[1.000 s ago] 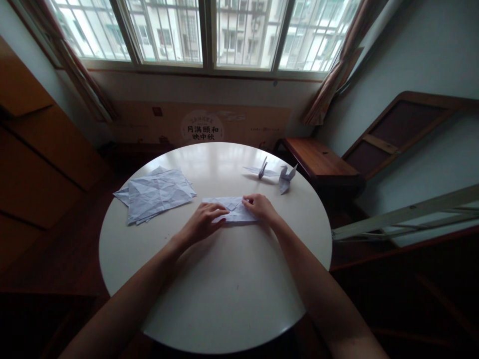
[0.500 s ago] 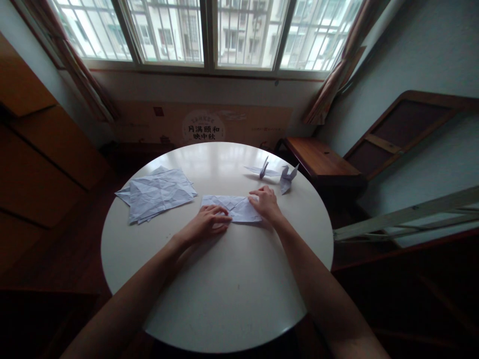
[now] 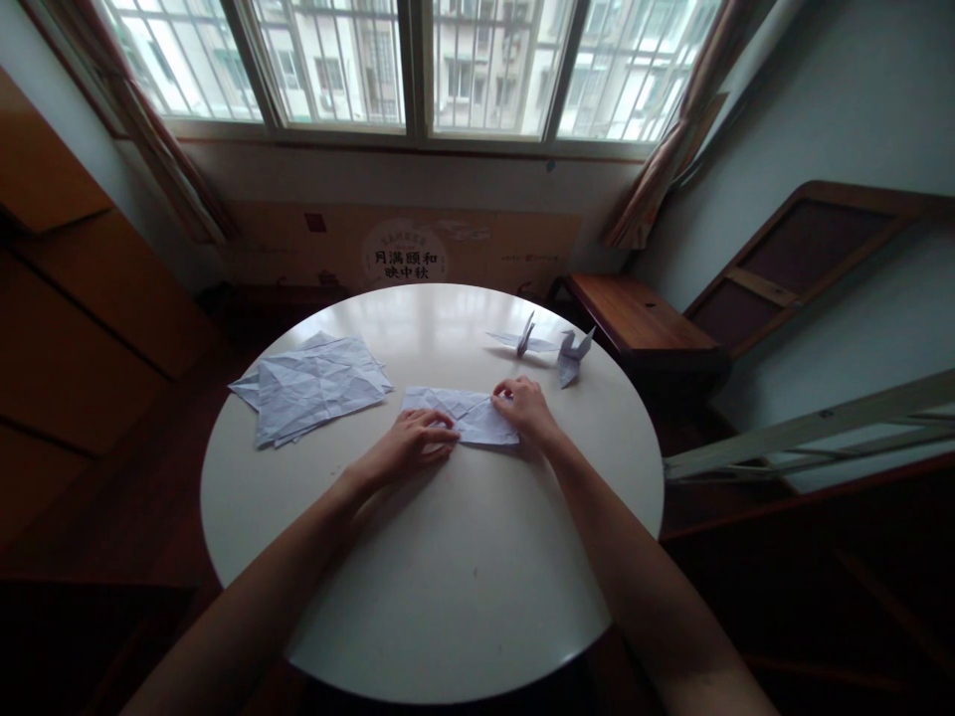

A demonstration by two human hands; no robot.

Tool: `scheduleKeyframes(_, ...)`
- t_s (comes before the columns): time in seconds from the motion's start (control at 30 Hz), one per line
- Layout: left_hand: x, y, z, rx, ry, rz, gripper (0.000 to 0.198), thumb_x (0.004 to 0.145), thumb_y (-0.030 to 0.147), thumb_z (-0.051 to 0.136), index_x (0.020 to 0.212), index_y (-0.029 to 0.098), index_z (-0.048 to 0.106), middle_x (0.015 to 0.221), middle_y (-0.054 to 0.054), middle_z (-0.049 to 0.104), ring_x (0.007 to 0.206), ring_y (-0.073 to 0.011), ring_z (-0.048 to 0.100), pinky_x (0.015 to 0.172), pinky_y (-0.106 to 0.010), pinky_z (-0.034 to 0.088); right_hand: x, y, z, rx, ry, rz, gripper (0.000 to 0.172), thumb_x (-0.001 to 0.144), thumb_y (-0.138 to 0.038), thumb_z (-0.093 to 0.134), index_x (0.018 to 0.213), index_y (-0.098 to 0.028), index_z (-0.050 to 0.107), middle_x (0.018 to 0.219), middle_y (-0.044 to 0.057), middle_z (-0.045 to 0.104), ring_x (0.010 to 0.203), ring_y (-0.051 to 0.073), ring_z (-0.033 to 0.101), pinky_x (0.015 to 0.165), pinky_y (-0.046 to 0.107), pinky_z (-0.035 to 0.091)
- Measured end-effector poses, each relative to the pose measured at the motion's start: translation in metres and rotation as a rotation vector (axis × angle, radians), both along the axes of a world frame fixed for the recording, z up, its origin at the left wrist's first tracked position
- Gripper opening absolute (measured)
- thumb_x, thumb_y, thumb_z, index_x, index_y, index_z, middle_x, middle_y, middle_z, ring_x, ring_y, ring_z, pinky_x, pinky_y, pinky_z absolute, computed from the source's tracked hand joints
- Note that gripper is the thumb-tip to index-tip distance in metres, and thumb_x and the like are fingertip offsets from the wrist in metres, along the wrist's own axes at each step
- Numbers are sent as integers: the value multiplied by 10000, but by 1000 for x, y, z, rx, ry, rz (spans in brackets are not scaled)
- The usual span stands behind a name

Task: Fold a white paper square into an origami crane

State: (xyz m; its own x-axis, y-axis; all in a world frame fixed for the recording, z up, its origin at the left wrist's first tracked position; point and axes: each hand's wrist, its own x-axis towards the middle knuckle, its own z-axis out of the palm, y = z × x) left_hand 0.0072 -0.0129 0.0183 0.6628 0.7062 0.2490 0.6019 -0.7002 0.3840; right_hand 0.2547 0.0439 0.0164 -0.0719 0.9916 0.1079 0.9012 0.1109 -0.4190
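Note:
A folded white sheet of paper [image 3: 463,414] lies flat near the middle of the round white table [image 3: 448,577]. My left hand [image 3: 407,445] rests on the sheet's near left edge, fingers curled and pressing it down. My right hand [image 3: 524,408] sits on the sheet's right end, its fingertips pinched on the paper's upper edge.
A stack of creased white sheets [image 3: 309,386] lies on the left of the table. Two folded paper cranes [image 3: 523,338] [image 3: 571,358] stand at the far right. A wooden bench [image 3: 634,318] is beyond the table's right side, a cabinet [image 3: 82,298] to the left.
My right hand slid right and away along the sheet, then drew back a little, curling into a pinch. My left hand barely moved.

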Motion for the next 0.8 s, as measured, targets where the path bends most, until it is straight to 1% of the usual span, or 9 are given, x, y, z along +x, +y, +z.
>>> scheduleKeyframes(0.17,0,0,0,-4,-6,1,231,907,293,588,1109,304,701,1195,-42,634,1116,-208,579,1015,-385,370,0,1,-1,1,-14,-16,221,849,-319,585,981,-192,708,985,101,627,992,233,544,889,315,401)
scheduleKeyframes(0.3,0,1,-3,10,-21,-3,218,902,301,599,1094,301,703,1190,-37,634,1105,-205,582,1016,-384,370,-2,-1,1,6,-23,-32,200,839,-310,592,950,-178,692,986,100,643,973,228,561,860,308,409)
scheduleKeyframes(0.37,0,1,-5,14,-29,-3,207,902,306,601,1080,295,705,1182,-35,637,1100,-205,585,1014,-383,373,-3,-1,2,0,1,-37,184,835,-307,596,931,-175,681,968,92,657,928,213,581,824,301,416)
scheduleKeyframes(0.43,-1,2,-7,15,-32,-8,194,905,309,597,1064,286,705,1176,-37,639,1098,-206,586,1014,-386,375,-2,-2,2,-16,59,-44,168,826,-297,602,919,-176,672,907,74,671,840,191,596,767,290,421)
scheduleKeyframes(0.53,-1,2,-6,21,-33,-4,167,901,317,604,1026,265,702,1174,-42,644,1105,-216,588,1014,-401,373,0,0,2,-27,226,-10,172,793,-245,616,940,-174,669,776,34,659,712,156,587,685,263,419)
scheduleKeyframes(0.63,-2,3,-4,32,-30,7,143,890,321,627,992,248,694,1167,-41,653,1102,-221,595,997,-404,383,2,3,2,-28,484,58,252,753,-234,629,990,-159,670,700,8,619,640,132,556,609,235,410)
scheduleKeyframes(0.7,-2,3,-3,57,-29,8,156,874,328,652,1000,244,687,1152,-41,663,1089,-225,602,982,-405,393,3,5,2,-69,671,80,316,738,-268,633,1030,-150,661,669,-5,590,591,118,523,552,224,388)
scheduleKeyframes(0.8,-1,3,-3,135,-50,6,262,834,355,700,1066,240,665,1137,-52,668,1078,-238,596,965,-408,408,2,3,5,-184,915,105,410,712,-310,644,1088,-147,635,660,-19,576,538,98,484,503,214,360)
